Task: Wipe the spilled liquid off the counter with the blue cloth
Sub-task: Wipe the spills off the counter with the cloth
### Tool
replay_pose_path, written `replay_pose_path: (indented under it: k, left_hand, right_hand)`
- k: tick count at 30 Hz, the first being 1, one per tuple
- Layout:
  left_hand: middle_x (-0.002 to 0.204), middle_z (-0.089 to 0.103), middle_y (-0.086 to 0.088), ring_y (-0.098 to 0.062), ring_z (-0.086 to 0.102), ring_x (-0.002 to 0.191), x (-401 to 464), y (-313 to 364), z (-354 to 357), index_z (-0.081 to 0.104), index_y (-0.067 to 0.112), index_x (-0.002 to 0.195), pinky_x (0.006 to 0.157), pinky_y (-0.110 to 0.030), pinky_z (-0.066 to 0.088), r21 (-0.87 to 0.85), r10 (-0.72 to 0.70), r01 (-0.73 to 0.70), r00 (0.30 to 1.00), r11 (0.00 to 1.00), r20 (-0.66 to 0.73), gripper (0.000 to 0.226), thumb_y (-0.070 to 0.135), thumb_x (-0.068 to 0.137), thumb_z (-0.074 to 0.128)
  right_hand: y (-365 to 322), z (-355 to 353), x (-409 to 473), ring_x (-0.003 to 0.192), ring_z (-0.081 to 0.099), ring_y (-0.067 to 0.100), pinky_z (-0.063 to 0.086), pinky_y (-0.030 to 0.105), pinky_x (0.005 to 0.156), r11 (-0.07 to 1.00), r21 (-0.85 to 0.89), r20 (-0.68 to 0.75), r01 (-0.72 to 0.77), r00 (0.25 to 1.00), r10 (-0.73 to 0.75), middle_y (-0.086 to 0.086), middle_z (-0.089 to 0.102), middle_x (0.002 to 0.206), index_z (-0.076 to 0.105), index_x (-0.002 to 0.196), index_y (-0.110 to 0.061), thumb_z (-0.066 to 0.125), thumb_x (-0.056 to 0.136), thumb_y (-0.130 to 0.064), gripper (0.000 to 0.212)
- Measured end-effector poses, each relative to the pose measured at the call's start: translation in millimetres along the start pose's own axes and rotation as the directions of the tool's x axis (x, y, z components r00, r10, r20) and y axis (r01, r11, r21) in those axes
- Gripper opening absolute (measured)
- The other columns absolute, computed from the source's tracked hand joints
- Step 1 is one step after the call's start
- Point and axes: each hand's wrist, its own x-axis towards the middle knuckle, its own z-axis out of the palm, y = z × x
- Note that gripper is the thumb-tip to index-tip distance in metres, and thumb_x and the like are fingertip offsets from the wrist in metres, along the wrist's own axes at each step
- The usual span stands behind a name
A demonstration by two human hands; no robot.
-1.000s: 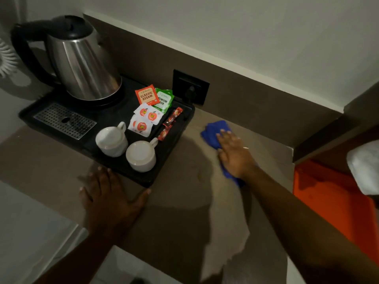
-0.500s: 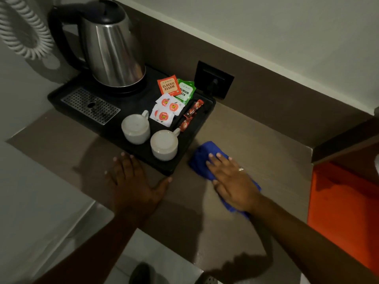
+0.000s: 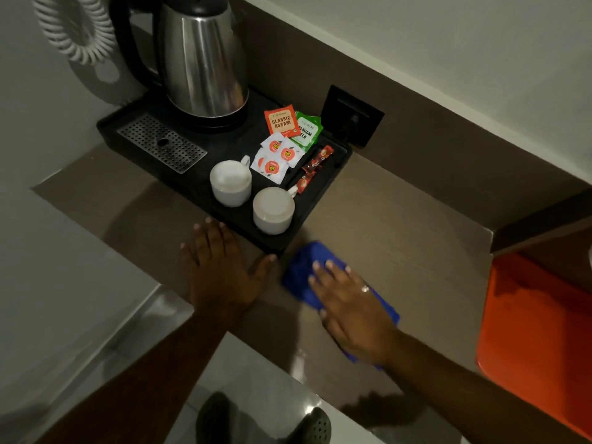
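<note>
The blue cloth (image 3: pixel 302 270) lies on the brown counter (image 3: pixel 394 225), just in front of the black tray's near right corner. My right hand (image 3: pixel 349 302) presses flat on the cloth with fingers spread, covering most of it. My left hand (image 3: pixel 221 267) rests flat on the counter with fingers apart, beside the tray's front edge and holding nothing. I cannot make out any liquid on the counter in this dim light.
A black tray (image 3: pixel 153 123) holds a steel kettle (image 3: pixel 201 59), two white cups (image 3: pixel 230 184), tea sachets (image 3: pixel 282 120) and a drip grate. A wall socket (image 3: pixel 352 115) sits behind it. An orange surface (image 3: pixel 538 331) lies to the right, and a coiled cord (image 3: pixel 70 27) hangs top left.
My right hand has dragged the cloth from the back of the counter near the socket toward the front edge, beside the tray's corner. My left hand stays planted.
</note>
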Motion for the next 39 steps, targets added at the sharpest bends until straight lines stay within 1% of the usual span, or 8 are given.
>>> replay_pose_path:
  k: [3, 8, 12, 18, 22, 27, 33, 39]
  left_hand:
    - [0.159, 0.019, -0.027, -0.042, 0.014, 0.147, -0.3, -0.1, -5.2, 0.023, -0.003, 0.149, 0.115, -0.063, 0.010, 0.011, -0.001, 0.001, 1.000, 1.000, 0.014, 0.106, 0.079, 0.082, 0.026]
    - [0.162, 0.010, -0.023, -0.037, 0.005, 0.149, 0.2, -2.7, -5.1, 0.013, 0.001, 0.152, 0.118, -0.059, 0.004, 0.017, -0.021, 0.020, 0.999, 1.000, 0.027, 0.101, 0.076, 0.086, 0.029]
    - [0.161, 0.014, -0.025, -0.040, 0.010, 0.148, 1.1, -2.0, -2.5, 0.018, 0.000, 0.151, 0.117, -0.060, 0.007, 0.021, -0.002, 0.002, 1.000, 1.000, 0.011, 0.101, 0.075, 0.086, 0.033]
    - [0.155, 0.027, -0.030, -0.045, 0.021, 0.144, -2.9, -2.4, 0.8, 0.028, -0.005, 0.146, 0.113, -0.065, 0.015, 0.012, 0.025, -0.024, 0.999, 1.000, -0.042, 0.098, 0.073, 0.086, 0.033]
    - [0.155, 0.027, -0.031, -0.045, 0.021, 0.144, -1.5, -5.0, 1.3, 0.028, -0.005, 0.146, 0.113, -0.066, 0.014, -0.004, 0.026, -0.026, 0.999, 1.000, -0.029, 0.100, 0.075, 0.086, 0.029]
    - [0.155, 0.025, -0.031, -0.045, 0.019, 0.145, -2.6, -5.2, -0.6, 0.027, -0.006, 0.146, 0.114, -0.065, 0.013, -0.021, 0.026, -0.026, 0.999, 0.999, -0.020, 0.101, 0.074, 0.085, 0.029]
    - [0.157, 0.021, -0.031, -0.044, 0.015, 0.146, -1.9, -4.6, -1.1, 0.024, -0.006, 0.148, 0.114, -0.063, 0.009, -0.026, 0.027, -0.026, 1.000, 0.999, 0.001, 0.101, 0.074, 0.086, 0.029]
    - [0.159, 0.015, -0.028, -0.042, 0.009, 0.148, -3.1, -4.1, -5.4, 0.018, -0.004, 0.150, 0.117, -0.063, 0.007, -0.053, 0.037, -0.036, 0.999, 0.998, 0.014, 0.100, 0.073, 0.088, 0.035]
  right_hand:
    - [44.8, -11.9, -15.7, 0.145, 0.022, 0.023, 0.014, 0.043, 0.119, 0.978, 0.058, 0.033, 0.200, 0.979, -0.202, 0.007, 0.031, 0.154, 0.036, 0.145, -0.016, 0.043, 0.090, -0.031, 0.057]
    - [144.0, -23.1, 25.7, 0.146, 0.015, 0.030, 0.014, 0.053, 0.118, 0.820, 0.189, -0.050, -0.541, 0.828, 0.558, 0.013, 0.021, 0.158, 0.020, 0.148, -0.018, 0.041, 0.097, -0.025, 0.056]
    - [122.3, -17.5, 64.5, 0.147, 0.010, 0.033, 0.008, 0.052, 0.119, 0.641, 0.189, -0.069, -0.744, 0.641, 0.765, 0.015, 0.015, 0.159, 0.021, 0.149, -0.009, 0.030, 0.097, -0.032, 0.058]
    - [-18.7, 3.0, 15.6, 0.144, 0.023, 0.028, 0.008, 0.045, 0.118, 0.958, 0.067, -0.099, -0.280, 0.953, 0.286, 0.009, 0.031, 0.155, 0.032, 0.146, -0.016, 0.040, 0.092, -0.032, 0.057]
    - [1.8, 9.3, -86.5, 0.147, 0.016, 0.022, 0.013, 0.047, 0.119, 0.968, 0.108, 0.001, -0.229, 0.973, 0.230, 0.003, 0.022, 0.158, 0.027, 0.148, -0.021, 0.039, 0.092, -0.032, 0.059]
    - [17.9, 4.2, -148.5, 0.147, 0.008, 0.024, 0.010, 0.050, 0.119, 0.525, 0.283, -0.035, -0.802, 0.538, 0.842, 0.009, 0.019, 0.158, 0.025, 0.148, -0.013, 0.027, 0.092, -0.036, 0.061]
    - [-44.7, 9.2, -67.3, 0.145, 0.013, 0.039, 0.010, 0.053, 0.116, 0.037, 0.297, 0.002, -0.954, 0.039, 0.999, 0.025, 0.018, 0.156, 0.023, 0.146, 0.000, 0.040, 0.093, -0.022, 0.060]
    - [-153.3, 17.1, 31.0, 0.148, -0.005, 0.029, -0.009, 0.045, 0.118, 0.456, 0.295, -0.086, -0.840, 0.452, 0.888, 0.012, 0.000, 0.160, 0.008, 0.151, -0.010, 0.035, 0.094, -0.021, 0.063]
